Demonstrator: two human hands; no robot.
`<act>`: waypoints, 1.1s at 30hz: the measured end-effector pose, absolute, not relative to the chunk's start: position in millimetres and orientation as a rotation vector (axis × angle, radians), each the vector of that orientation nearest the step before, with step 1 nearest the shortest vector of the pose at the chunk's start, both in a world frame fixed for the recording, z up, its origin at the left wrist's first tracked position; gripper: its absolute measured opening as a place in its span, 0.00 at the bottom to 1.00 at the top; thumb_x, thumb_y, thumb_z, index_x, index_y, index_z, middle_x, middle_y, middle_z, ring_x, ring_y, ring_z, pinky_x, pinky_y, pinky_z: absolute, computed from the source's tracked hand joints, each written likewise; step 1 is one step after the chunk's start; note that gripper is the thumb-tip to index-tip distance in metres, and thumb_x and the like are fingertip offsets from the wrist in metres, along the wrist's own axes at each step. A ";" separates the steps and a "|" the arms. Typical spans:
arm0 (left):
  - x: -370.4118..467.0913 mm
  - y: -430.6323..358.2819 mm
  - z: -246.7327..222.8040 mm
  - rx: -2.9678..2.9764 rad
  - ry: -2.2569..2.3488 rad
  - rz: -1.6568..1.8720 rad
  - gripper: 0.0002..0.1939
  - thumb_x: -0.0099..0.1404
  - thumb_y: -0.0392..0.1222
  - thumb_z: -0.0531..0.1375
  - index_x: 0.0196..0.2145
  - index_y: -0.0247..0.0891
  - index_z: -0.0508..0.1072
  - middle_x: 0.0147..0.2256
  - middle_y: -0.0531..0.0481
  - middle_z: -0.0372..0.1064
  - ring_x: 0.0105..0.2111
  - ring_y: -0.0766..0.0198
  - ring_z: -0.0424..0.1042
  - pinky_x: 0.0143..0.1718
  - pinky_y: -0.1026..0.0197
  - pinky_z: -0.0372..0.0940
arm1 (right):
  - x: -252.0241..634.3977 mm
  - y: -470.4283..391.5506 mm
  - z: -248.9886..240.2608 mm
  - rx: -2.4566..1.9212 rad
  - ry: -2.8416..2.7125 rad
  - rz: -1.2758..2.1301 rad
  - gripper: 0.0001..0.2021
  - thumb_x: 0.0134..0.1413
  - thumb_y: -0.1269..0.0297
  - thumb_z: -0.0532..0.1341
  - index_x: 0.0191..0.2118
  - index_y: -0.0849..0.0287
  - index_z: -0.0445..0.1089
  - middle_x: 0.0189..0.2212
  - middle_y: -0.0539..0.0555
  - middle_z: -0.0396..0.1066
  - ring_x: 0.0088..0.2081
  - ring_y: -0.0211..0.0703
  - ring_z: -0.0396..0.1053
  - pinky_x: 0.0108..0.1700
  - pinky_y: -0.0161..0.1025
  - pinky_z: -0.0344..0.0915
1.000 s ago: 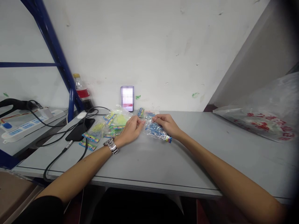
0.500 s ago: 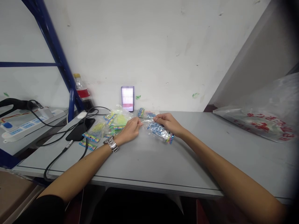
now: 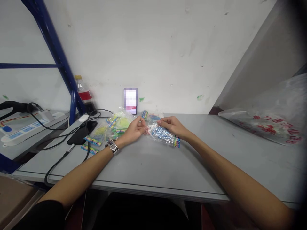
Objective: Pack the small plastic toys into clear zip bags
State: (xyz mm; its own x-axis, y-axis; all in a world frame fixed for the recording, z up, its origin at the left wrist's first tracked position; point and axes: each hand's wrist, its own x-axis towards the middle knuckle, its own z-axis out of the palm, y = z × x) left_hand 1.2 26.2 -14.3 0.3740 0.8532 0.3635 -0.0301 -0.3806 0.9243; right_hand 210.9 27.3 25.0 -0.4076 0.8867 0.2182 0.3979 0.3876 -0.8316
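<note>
A clear plastic bag (image 3: 161, 133) with blue contents and a colourful printed strip lies low over the desk between my hands. My right hand (image 3: 176, 127) pinches its upper edge between thumb and fingers. At the bag's left end, my left hand (image 3: 135, 130), with a metal watch on the wrist, has its thumb and fingertips closed on the plastic. A little pink shows at those fingertips, too small to make out. Behind the bag lies another printed packet (image 3: 153, 117). Left of my left hand are several clear packets with yellow-green contents (image 3: 123, 123).
A phone with a lit screen (image 3: 130, 100) leans on the wall. To the left are a dark phone (image 3: 82, 133) with cables, a cola bottle (image 3: 85, 95) and a power strip (image 3: 28, 129). A large plastic bag with red print (image 3: 271, 127) lies at the right.
My left hand has turned and loosened from a tight fist into a lighter fingertip pinch, shifting slightly. The bag with blue contents has tilted a little; my right hand has stayed nearly still.
</note>
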 end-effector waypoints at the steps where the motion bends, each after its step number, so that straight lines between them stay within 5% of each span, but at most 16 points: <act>1: 2.0 24.9 -12.9 1.662 0.726 1.159 0.11 0.60 0.36 0.61 0.30 0.38 0.58 0.29 0.50 0.70 0.29 0.63 0.74 0.31 0.62 0.66 | 210.8 27.5 24.6 -1.089 -1.977 0.924 0.26 0.52 0.40 0.57 0.19 0.57 0.53 0.17 0.43 0.42 0.19 0.31 0.41 0.23 0.37 0.38; 7: 5.1 20.3 -9.1 1.618 0.756 1.146 0.08 0.56 0.35 0.64 0.30 0.34 0.66 0.26 0.51 0.71 0.25 0.68 0.72 0.31 0.63 0.66 | 210.2 28.6 21.8 -1.045 -1.992 0.895 0.27 0.54 0.39 0.55 0.18 0.57 0.52 0.17 0.43 0.41 0.20 0.31 0.40 0.23 0.37 0.39; 13: 5.9 22.1 -12.0 1.548 0.755 1.138 0.16 0.53 0.46 0.69 0.30 0.32 0.70 0.24 0.50 0.72 0.24 0.67 0.71 0.32 0.62 0.66 | 208.5 28.8 21.0 -0.982 -1.973 0.903 0.28 0.54 0.39 0.55 0.17 0.57 0.50 0.16 0.44 0.42 0.20 0.31 0.41 0.23 0.37 0.40; 17: 4.6 23.2 -15.4 1.591 0.727 1.062 0.19 0.56 0.52 0.66 0.32 0.31 0.74 0.26 0.49 0.72 0.28 0.66 0.71 0.35 0.60 0.65 | 208.7 28.1 19.8 -0.988 -1.997 0.894 0.26 0.55 0.41 0.54 0.19 0.58 0.56 0.16 0.44 0.44 0.20 0.31 0.41 0.23 0.36 0.41; 23: 5.3 19.2 -15.4 1.573 0.780 0.958 0.17 0.51 0.49 0.69 0.29 0.31 0.73 0.26 0.51 0.69 0.27 0.68 0.67 0.33 0.63 0.61 | 205.9 29.6 13.9 -0.975 -2.072 0.855 0.25 0.57 0.42 0.53 0.23 0.59 0.64 0.16 0.43 0.43 0.20 0.32 0.41 0.24 0.36 0.41; 29: 5.1 21.8 -15.6 1.592 0.833 1.089 0.14 0.53 0.46 0.66 0.27 0.33 0.69 0.27 0.53 0.66 0.28 0.69 0.64 0.33 0.64 0.58 | 211.0 36.9 11.7 -1.093 -2.121 0.770 0.28 0.58 0.39 0.49 0.19 0.56 0.47 0.17 0.44 0.41 0.20 0.32 0.40 0.24 0.37 0.41; 33: 3.8 26.8 -17.7 1.536 0.872 1.175 0.14 0.53 0.47 0.65 0.25 0.34 0.67 0.25 0.54 0.65 0.28 0.69 0.64 0.34 0.63 0.58 | 224.4 43.7 12.4 -1.248 -2.235 0.598 0.27 0.60 0.41 0.47 0.19 0.56 0.48 0.17 0.45 0.42 0.21 0.33 0.42 0.25 0.37 0.43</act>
